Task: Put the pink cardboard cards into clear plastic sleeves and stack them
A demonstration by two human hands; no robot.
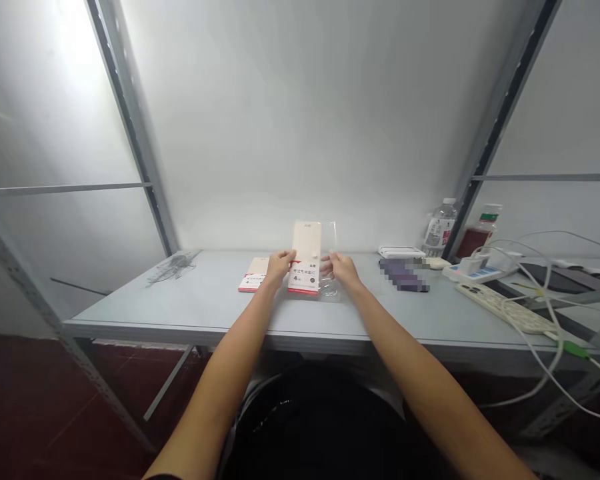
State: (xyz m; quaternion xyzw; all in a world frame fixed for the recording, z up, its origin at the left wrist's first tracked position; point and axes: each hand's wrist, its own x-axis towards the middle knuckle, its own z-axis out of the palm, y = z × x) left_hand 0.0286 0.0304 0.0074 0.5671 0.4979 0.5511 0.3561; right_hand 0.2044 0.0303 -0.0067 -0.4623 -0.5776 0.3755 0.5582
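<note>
My left hand (pixel 281 265) is closed on the left edge of a flat cream pack (pixel 307 243), held upright above the table. The pack's lower part carries a white label with printed characters, a "4" and a red bottom strip. Against its right side is a clear plastic bag (pixel 330 289), pinched by my right hand (pixel 342 268). Whether the pack is partly inside the bag I cannot tell. A similar cream pack (pixel 255 271) lies on the table just left of my left hand, which hides part of it.
On the grey table (pixel 205 310) a tangle of dark thin strands (pixel 173 267) lies at left. Toward the right are a pixelated purple object (pixel 404 275), a white box (pixel 401 252), a water bottle (pixel 440 228), a power strip (pixel 507 308) and loose white cables (pixel 555 327). Metal posts frame both sides.
</note>
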